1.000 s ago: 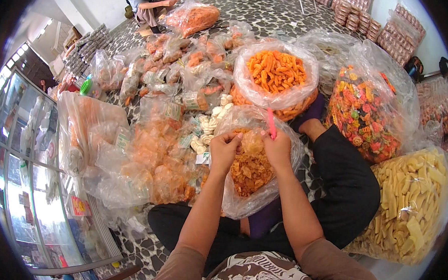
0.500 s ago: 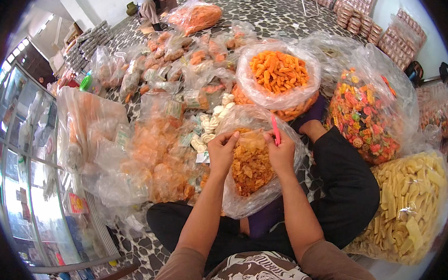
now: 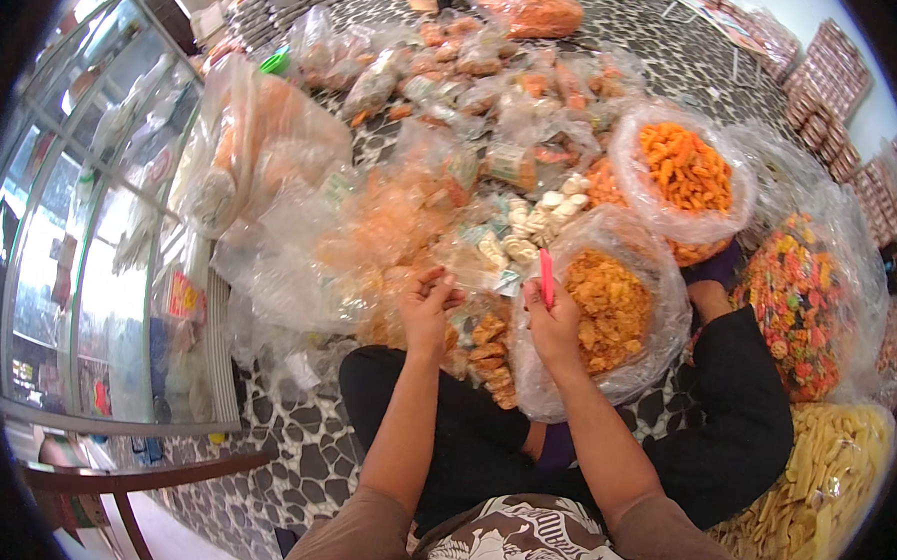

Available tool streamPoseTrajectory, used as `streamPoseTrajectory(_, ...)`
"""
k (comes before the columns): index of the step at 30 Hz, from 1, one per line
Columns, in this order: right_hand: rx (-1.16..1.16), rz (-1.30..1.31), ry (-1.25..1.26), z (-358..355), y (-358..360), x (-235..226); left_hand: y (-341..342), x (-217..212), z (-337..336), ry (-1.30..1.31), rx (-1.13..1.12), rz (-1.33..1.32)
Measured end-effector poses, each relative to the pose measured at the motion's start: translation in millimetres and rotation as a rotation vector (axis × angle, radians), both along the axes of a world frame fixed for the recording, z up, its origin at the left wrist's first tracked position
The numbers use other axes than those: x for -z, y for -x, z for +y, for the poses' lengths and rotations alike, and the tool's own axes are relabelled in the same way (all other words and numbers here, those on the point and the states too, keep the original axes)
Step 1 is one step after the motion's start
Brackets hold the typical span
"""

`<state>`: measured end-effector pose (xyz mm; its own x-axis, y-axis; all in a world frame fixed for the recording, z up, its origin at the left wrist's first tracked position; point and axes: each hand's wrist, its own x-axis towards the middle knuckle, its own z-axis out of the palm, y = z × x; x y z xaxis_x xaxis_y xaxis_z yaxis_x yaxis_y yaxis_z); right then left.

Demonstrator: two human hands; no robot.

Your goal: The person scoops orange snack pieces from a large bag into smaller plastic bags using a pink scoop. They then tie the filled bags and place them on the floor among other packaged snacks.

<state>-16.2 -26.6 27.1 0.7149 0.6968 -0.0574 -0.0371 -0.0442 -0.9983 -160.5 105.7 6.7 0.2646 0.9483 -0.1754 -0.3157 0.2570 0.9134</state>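
Note:
My left hand [image 3: 428,303] is closed, its fingers curled inward over several small clear plastic bags of orange snacks [image 3: 401,213]. Whatever its fingertips hold, if anything, cannot be made out. My right hand [image 3: 554,330] grips a slim pink tool [image 3: 546,277] that points upward. That hand is over the left edge of a large open clear bag [image 3: 671,340] filled with golden-brown crisps [image 3: 607,312]. Below and between my hands lie small packs of brown snacks [image 3: 492,357]. White coiled pieces [image 3: 546,222] sit just beyond the pink tool.
Around me are an open bag of orange puffs [image 3: 686,168], a bag of multicoloured snacks [image 3: 793,305] and a bag of pale yellow sticks [image 3: 820,486]. A glass display case [image 3: 100,235] stands on the left, with a wooden chair [image 3: 150,479] near it.
My hands have drawn apart; the left has moved away from the crisps bag, over the small packs. The clear plastic stretched between them is no longer there. The view has turned left.

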Motion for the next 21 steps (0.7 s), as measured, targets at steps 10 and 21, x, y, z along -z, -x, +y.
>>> streamPoseTrajectory(10,-0.282,-0.598,0.604,60,52,93,103,29,58,-0.159,-0.581,0.282)
streamPoseTrajectory(21,-0.344,-0.590,0.916,55,57,121,39,48,5,-0.026,-0.321,0.177)
